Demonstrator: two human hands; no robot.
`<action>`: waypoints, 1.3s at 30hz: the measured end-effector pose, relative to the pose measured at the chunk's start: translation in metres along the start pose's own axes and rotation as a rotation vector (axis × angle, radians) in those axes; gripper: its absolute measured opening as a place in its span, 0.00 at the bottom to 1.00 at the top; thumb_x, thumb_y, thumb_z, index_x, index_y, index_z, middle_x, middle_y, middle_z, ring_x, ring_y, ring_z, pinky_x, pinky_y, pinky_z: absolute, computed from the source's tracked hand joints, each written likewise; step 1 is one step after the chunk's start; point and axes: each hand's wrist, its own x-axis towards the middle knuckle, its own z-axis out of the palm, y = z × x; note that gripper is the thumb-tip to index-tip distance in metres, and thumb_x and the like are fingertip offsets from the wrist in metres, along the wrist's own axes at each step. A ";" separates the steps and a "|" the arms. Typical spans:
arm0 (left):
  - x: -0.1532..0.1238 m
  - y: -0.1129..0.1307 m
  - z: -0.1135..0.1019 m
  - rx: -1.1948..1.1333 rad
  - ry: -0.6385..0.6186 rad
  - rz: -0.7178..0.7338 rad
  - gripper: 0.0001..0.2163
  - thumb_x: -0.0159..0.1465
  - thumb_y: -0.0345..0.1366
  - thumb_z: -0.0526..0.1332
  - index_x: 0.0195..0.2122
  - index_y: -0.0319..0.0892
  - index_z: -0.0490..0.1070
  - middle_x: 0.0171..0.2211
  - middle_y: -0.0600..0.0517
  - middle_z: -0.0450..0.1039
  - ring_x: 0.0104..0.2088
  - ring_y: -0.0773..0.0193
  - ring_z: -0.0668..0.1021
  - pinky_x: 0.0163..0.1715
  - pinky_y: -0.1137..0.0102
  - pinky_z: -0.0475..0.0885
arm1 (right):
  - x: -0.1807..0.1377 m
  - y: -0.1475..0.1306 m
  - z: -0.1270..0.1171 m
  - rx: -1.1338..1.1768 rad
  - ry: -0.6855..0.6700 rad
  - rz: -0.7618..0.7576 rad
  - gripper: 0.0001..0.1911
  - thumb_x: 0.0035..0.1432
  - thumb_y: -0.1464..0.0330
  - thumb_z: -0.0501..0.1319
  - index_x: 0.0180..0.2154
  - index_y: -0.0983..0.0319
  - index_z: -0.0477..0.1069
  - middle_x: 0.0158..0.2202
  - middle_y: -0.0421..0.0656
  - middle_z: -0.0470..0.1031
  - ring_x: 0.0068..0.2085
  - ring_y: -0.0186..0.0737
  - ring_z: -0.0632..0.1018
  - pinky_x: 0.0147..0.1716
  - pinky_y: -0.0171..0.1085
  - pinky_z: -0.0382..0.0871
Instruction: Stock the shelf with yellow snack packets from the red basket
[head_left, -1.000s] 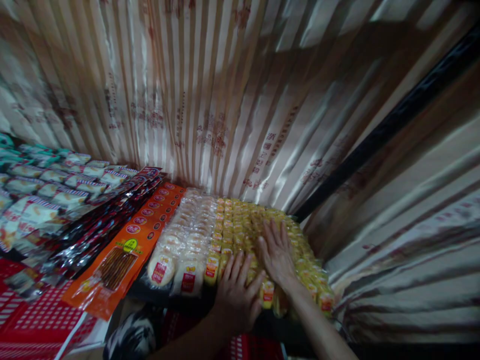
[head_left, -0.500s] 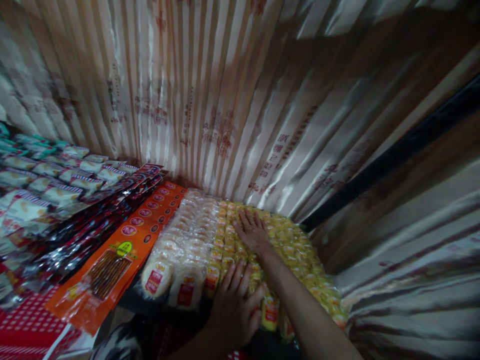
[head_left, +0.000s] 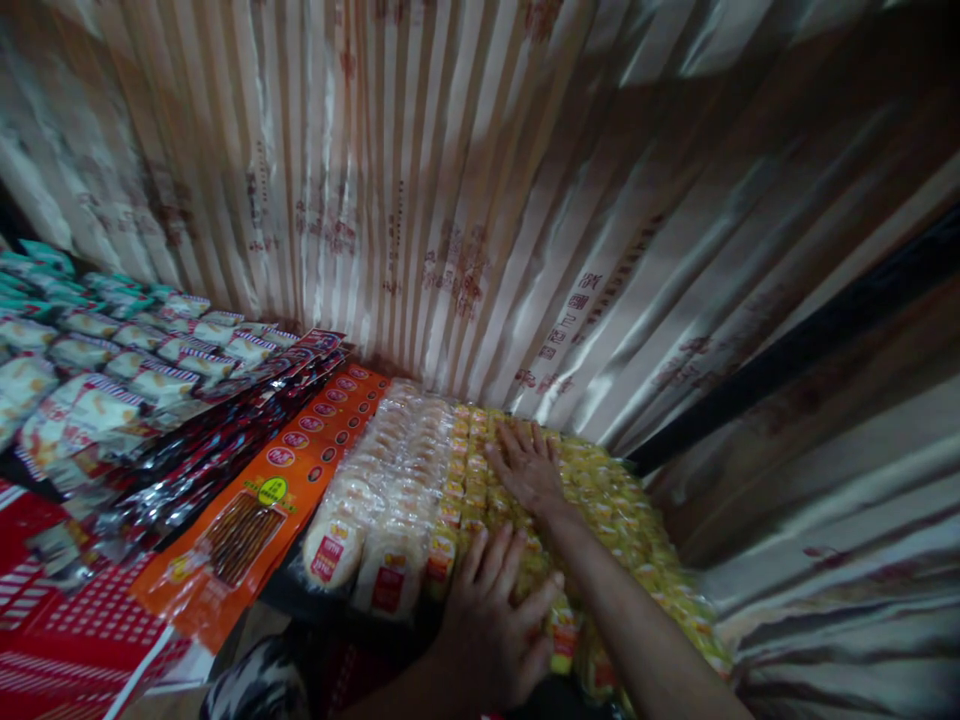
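Observation:
Rows of small yellow-wrapped snack packs (head_left: 622, 520) lie closely packed in front of me. My right hand (head_left: 529, 465) rests flat on their far part, fingers spread. Nearer to me, my left hand (head_left: 491, 610) lies on the front of the same rows with its fingers stretched out and the thumb apart. Neither hand grips anything. Just left of the hands are rows of round pale cakes in clear wrappers (head_left: 386, 575), the front ones bearing red labels. Some yellow packs are hidden under my hands and forearms.
Orange packets of brown sticks (head_left: 255, 510) overlap left of the cakes. Beyond them are dark red shiny packets (head_left: 225, 450), white snack bags (head_left: 161, 385) and green bags (head_left: 45, 270). A red basket (head_left: 97, 610) stands front left. Behind hangs a pleated printed curtain (head_left: 420, 200) with a black pole (head_left: 795, 340).
The whole view has shifted, so things appear a little further right and more of the red basket shows. Both hands stay on the yellow packs, nearly unchanged in pose.

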 end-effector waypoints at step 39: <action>0.005 -0.001 0.021 0.093 0.055 -0.079 0.24 0.62 0.47 0.56 0.57 0.43 0.61 0.64 0.45 0.49 0.64 0.48 0.52 0.59 0.53 0.54 | 0.037 -0.029 0.004 0.028 -0.176 -0.125 0.35 0.61 0.48 0.33 0.65 0.54 0.41 0.68 0.40 0.41 0.67 0.45 0.42 0.62 0.50 0.35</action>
